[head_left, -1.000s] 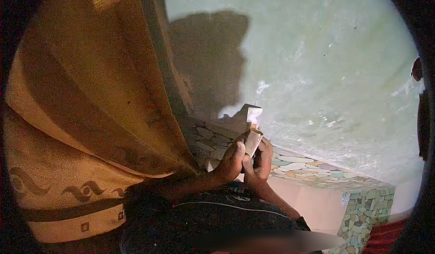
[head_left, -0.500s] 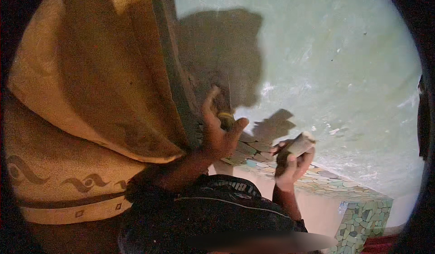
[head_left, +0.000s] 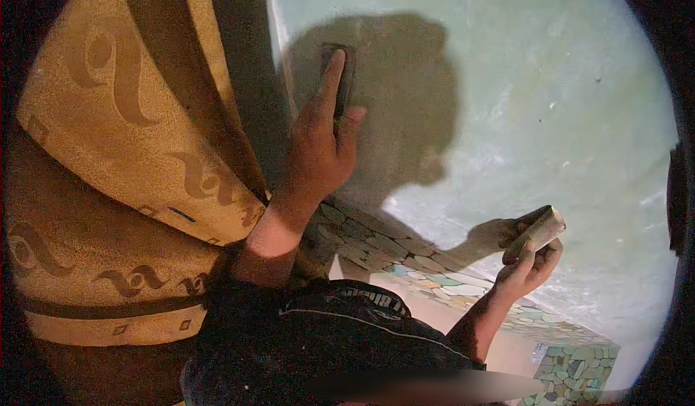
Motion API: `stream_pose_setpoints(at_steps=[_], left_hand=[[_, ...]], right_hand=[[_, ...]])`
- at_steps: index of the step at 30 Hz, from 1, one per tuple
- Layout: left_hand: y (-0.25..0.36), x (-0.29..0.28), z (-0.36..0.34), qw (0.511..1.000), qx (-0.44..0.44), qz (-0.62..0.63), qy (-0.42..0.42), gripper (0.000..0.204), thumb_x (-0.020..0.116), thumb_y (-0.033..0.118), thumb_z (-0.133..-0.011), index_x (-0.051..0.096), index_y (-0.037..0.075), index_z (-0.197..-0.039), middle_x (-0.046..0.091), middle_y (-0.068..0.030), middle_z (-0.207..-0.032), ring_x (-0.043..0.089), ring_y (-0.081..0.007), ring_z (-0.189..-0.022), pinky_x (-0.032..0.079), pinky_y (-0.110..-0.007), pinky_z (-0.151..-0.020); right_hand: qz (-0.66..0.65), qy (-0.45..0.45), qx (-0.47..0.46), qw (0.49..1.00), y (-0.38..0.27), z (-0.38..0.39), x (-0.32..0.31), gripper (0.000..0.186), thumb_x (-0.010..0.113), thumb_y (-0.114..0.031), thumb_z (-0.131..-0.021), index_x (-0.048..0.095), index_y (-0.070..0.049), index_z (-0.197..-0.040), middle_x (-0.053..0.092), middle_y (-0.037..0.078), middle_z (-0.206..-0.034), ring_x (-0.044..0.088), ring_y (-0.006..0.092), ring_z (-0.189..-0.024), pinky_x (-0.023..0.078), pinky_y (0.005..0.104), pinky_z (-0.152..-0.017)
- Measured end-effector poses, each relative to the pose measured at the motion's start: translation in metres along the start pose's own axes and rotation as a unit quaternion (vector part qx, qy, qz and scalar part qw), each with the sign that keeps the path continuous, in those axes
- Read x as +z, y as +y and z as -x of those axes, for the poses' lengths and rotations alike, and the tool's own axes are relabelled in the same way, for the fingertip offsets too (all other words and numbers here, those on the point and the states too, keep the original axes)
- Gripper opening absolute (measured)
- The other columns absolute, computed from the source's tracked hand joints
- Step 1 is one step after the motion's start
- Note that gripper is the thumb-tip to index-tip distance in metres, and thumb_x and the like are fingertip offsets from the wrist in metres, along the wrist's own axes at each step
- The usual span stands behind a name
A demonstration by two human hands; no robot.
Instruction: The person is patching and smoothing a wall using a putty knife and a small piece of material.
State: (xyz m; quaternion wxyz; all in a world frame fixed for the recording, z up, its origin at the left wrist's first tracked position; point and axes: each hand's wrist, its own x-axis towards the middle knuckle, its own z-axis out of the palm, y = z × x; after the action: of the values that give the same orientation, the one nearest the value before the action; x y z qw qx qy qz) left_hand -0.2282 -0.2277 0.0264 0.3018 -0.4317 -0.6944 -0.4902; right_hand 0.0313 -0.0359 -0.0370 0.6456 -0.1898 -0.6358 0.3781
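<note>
My left hand is closed around a dark, flat scraper, its index finger stretched along the blade. The blade lies against the pale green wall, inside a large shadow, close to the wall's left edge. Fingers and palm hide most of the scraper's handle. Lower right, my right hand grips a short, pale grey, block-like piece with a rounded, whitish end. It is tilted up to the right, a little off the wall; its exact kind does not show.
A gold-brown patterned curtain hangs along the left, beside my left forearm. Below the green wall runs a band of mosaic stone pattern, with a patterned pillar at lower right. A dark object sits at the right rim.
My left hand has moved up the wall with the scraper, its index finger now along the blade. My right hand has shifted right with the grey piece. The curtain's folds hang differently.
</note>
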Motion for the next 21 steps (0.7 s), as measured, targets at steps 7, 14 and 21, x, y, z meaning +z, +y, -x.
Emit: stream_pose_setpoints(at_steps=[7, 14, 21], left_hand=[[-0.007, -0.005, -0.006, 0.997, 0.057, -0.034, 0.029, 0.049, 0.05, 0.019, -0.098, 0.037, 0.01, -0.145, 0.055, -0.024, -0.129, 0.056, -0.0442, -0.115, 0.046, -0.044, -0.094], [0.017, -0.018, -0.026, 1.0, -0.002, -0.002, -0.006, 0.044, 0.049, 0.016, -0.098, 0.043, 0.008, -0.141, 0.054, -0.0244, -0.131, 0.053, -0.0419, -0.12, 0.045, -0.043, -0.098], [0.013, -0.011, -0.025, 0.999, -0.009, 0.038, -0.011, 0.045, 0.048, 0.018, -0.099, 0.042, 0.008, -0.142, 0.055, -0.0251, -0.129, 0.052, -0.0434, -0.12, 0.043, -0.044, -0.099]], right_hand=[[-0.021, 0.021, -0.004, 1.0, 0.01, -0.005, 0.002, 0.05, 0.069, -0.035, -0.08, 0.048, -0.001, -0.11, 0.057, 0.009, -0.095, 0.056, 0.018, -0.084, 0.047, 0.0305, -0.072], [-0.034, 0.022, 0.027, 0.999, 0.013, -0.006, -0.003, 0.057, 0.073, -0.039, -0.076, 0.047, -0.001, -0.11, 0.054, 0.008, -0.096, 0.054, 0.0178, -0.084, 0.047, 0.0321, -0.076], [-0.032, 0.041, 0.012, 0.999, 0.021, -0.005, -0.002, 0.059, 0.073, -0.039, -0.075, 0.047, -0.002, -0.112, 0.053, 0.008, -0.099, 0.054, 0.0182, -0.087, 0.047, 0.0324, -0.076]])
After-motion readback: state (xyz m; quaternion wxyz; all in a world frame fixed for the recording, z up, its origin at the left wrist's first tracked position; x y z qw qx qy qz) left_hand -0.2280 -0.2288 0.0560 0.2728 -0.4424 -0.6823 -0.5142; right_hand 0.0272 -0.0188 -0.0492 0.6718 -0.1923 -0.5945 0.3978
